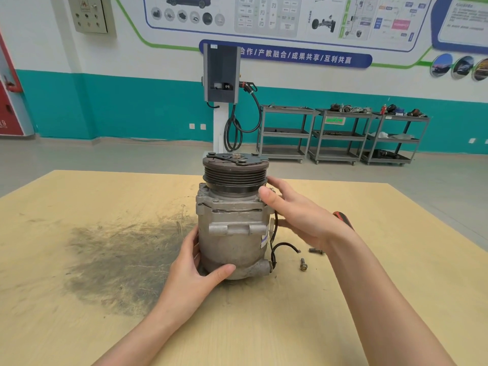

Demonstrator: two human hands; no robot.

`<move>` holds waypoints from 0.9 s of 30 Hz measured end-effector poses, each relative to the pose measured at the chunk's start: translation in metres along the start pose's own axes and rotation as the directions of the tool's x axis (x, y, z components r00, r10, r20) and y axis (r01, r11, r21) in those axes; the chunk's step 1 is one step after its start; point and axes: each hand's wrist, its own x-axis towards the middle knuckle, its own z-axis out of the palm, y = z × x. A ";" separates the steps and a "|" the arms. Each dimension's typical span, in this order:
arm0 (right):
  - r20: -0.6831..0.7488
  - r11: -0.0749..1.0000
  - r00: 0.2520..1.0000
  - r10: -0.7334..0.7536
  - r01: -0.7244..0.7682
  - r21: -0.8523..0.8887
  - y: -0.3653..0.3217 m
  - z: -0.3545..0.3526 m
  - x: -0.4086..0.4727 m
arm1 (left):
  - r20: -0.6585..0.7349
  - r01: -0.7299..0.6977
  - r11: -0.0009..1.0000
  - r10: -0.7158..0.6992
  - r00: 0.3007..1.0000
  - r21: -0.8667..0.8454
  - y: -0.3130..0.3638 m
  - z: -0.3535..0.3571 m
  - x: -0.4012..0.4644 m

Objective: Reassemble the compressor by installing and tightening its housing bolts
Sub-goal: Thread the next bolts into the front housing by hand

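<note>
Standing upright mid-bench point(79, 299): compressor point(233, 233), long axis vertical, grooved pulley point(235, 175) and clutch plate on top, rounded rear end down on the wood. Dark grease smear point(118, 260) on bench surface left of it.

Left hand point(195, 276) cupping the lower left of the housing, fingers curled round the far side, thumb across the front near the base. Forearm coming up from lower left.

Right hand point(298, 215) against the upper right, just under the pulley; thumb tip on the front flange edge, fingers extended round the side and back, palm facing the body. Gripping or just steadying: can't tell.

Black wire lead point(284, 247) looping off the right side. Two loose bolts point(303, 264) lying on bench right of the base, one partly hidden behind the right wrist. Red-and-black tool handle point(343, 219) poking out behind the right forearm.
</note>
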 end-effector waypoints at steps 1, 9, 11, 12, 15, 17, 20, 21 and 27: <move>0.015 0.998 1.000 0.001 -0.002 0.070 0.002 0.001 0.001 | 0.002 -0.001 1.000 0.001 1.000 -0.001 0.000 0.000 0.000; -0.008 0.963 1.000 -0.004 0.006 0.269 0.012 0.009 0.007 | 0.025 0.008 0.998 -0.010 1.000 0.060 0.005 0.002 -0.001; -0.030 0.968 0.999 -0.013 0.020 0.252 0.013 0.010 0.007 | 0.008 -0.005 0.995 0.004 1.000 0.096 0.006 0.004 -0.001; -0.034 0.970 0.999 -0.023 0.030 0.239 0.014 0.011 0.006 | -0.002 -0.019 0.993 0.019 1.000 0.114 0.007 0.005 -0.001; -0.034 0.976 0.999 -0.042 0.049 0.212 0.014 0.013 0.005 | -0.020 -0.038 0.989 0.042 0.999 0.139 0.009 0.006 -0.002; -0.038 0.979 0.998 -0.049 0.055 0.198 0.013 0.014 0.005 | -0.019 -0.049 0.987 0.052 0.998 0.153 0.012 0.007 -0.002; -0.039 0.981 0.998 -0.056 0.062 0.182 0.010 0.014 0.003 | -0.014 -0.059 0.982 0.062 0.998 0.177 0.013 0.007 -0.004; -0.042 0.981 0.998 -0.053 0.060 0.185 0.009 0.014 0.002 | -0.014 -0.060 0.981 0.064 0.998 0.183 0.013 0.007 -0.004; -0.062 0.983 0.997 -0.039 0.050 0.176 0.003 0.014 -0.002 | -0.027 -0.057 0.978 0.064 0.998 0.199 0.014 0.008 -0.004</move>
